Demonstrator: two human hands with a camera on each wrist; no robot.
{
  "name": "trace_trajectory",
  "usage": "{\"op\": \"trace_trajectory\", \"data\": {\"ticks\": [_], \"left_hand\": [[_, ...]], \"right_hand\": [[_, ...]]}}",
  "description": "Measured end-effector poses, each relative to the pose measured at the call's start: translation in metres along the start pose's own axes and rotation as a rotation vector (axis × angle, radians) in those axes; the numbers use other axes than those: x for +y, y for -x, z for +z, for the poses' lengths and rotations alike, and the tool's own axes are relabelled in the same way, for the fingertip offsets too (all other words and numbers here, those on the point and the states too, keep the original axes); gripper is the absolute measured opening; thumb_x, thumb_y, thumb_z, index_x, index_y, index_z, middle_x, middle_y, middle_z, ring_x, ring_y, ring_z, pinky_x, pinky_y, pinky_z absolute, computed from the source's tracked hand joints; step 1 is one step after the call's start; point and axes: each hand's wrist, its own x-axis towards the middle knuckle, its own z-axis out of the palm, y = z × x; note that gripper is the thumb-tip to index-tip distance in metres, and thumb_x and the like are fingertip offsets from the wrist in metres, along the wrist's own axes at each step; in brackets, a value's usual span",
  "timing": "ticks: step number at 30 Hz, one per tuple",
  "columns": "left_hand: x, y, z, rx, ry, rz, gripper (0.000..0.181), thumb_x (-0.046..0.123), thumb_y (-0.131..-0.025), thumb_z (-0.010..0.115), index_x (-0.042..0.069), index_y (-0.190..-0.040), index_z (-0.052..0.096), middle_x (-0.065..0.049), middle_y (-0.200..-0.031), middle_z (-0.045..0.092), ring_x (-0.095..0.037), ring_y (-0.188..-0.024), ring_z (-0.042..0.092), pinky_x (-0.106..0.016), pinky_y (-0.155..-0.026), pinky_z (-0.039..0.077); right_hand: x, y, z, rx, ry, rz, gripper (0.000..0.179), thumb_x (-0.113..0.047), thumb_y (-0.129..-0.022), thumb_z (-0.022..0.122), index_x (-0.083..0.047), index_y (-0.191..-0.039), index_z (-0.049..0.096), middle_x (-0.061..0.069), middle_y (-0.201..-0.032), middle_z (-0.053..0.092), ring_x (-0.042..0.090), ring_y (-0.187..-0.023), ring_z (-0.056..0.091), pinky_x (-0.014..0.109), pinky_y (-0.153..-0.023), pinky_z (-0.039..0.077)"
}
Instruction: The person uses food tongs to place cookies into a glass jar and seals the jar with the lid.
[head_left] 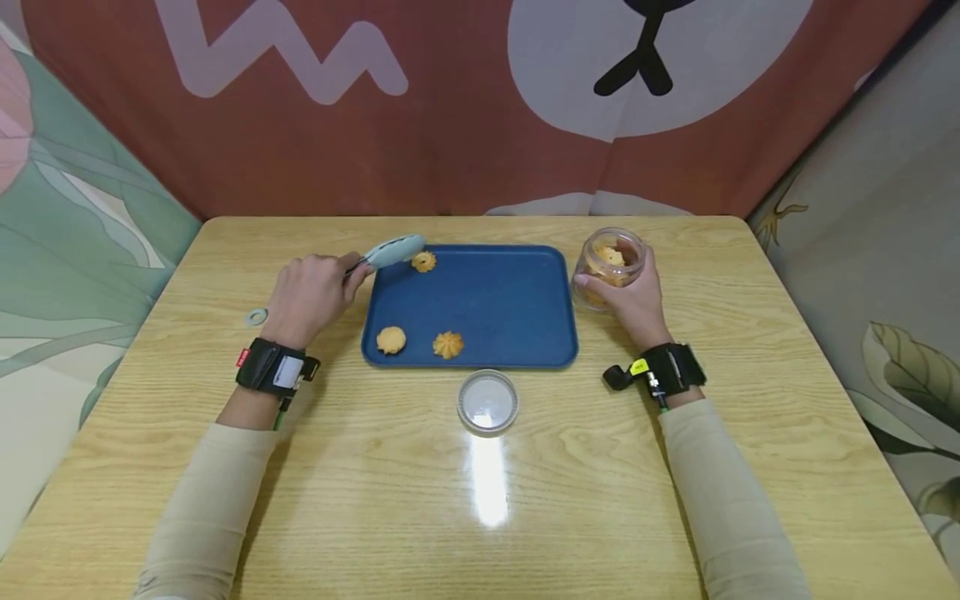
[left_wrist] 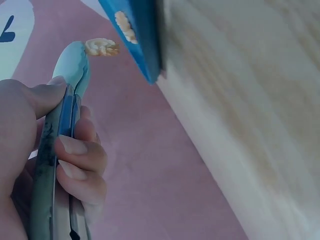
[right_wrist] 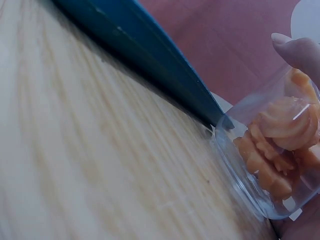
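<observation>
My left hand [head_left: 311, 292] grips a pair of tongs [head_left: 395, 250] with pale blue tips, closed together over the tray's far left corner. A ridged cookie [left_wrist: 102, 46] is at the tongs' tips, seen off the tray in the left wrist view. The blue tray [head_left: 495, 304] carries a round cookie [head_left: 391, 340] at its near left corner and a star-shaped cookie [head_left: 448, 344] along its near edge. To the tray's right, my right hand [head_left: 637, 304] holds a clear jar [head_left: 587, 271], its mouth uncovered. Several piped cookies [right_wrist: 287, 122] sit inside the jar.
A round clear lid [head_left: 487, 402] lies on the wooden table [head_left: 360, 500] just in front of the tray. Near the left wrist is a small pale blue ring [head_left: 257, 317]. A reddish-brown printed cloth [head_left: 450, 158] hangs behind the table.
</observation>
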Motion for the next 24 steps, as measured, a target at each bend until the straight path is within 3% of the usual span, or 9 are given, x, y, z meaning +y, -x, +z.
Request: {"op": "trace_trajectory", "data": {"ticks": [8, 15, 24], "left_hand": [[0.017, -0.012, -0.013, 0.036, -0.004, 0.050, 0.034, 0.039, -0.098, 0.050, 0.010, -0.101, 0.067, -0.003, -0.047, 0.040, -0.021, -0.036, 0.038, -0.036, -0.032, 0.028], [0.038, -0.029, -0.023, 0.053, 0.012, 0.096, 0.033, 0.040, -0.097, 0.050, 0.009, -0.096, 0.064, -0.003, -0.048, 0.039, -0.020, -0.037, 0.037, -0.034, -0.034, 0.026], [0.068, -0.048, -0.035, 0.053, 0.058, 0.137, 0.034, 0.041, -0.097, 0.051, 0.010, -0.101, 0.064, -0.003, -0.052, 0.041, -0.020, -0.041, 0.037, -0.033, -0.037, 0.026]], "right_hand": [[0.000, 0.000, 0.000, 0.001, -0.004, 0.002, 0.089, -0.027, -0.068, 0.085, -0.016, -0.138, 0.030, 0.012, -0.139, 0.038, 0.013, -0.121, 0.039, 0.039, -0.100, 0.034], [0.001, -0.002, 0.000, 0.001, -0.012, 0.002, 0.089, -0.026, -0.069, 0.085, -0.019, -0.138, 0.030, 0.013, -0.139, 0.037, 0.012, -0.123, 0.037, 0.039, -0.101, 0.033], [0.002, -0.001, 0.000, 0.002, -0.016, 0.006, 0.089, -0.025, -0.068, 0.085, -0.018, -0.138, 0.031, 0.013, -0.139, 0.037, 0.012, -0.124, 0.037, 0.038, -0.101, 0.034]]}}
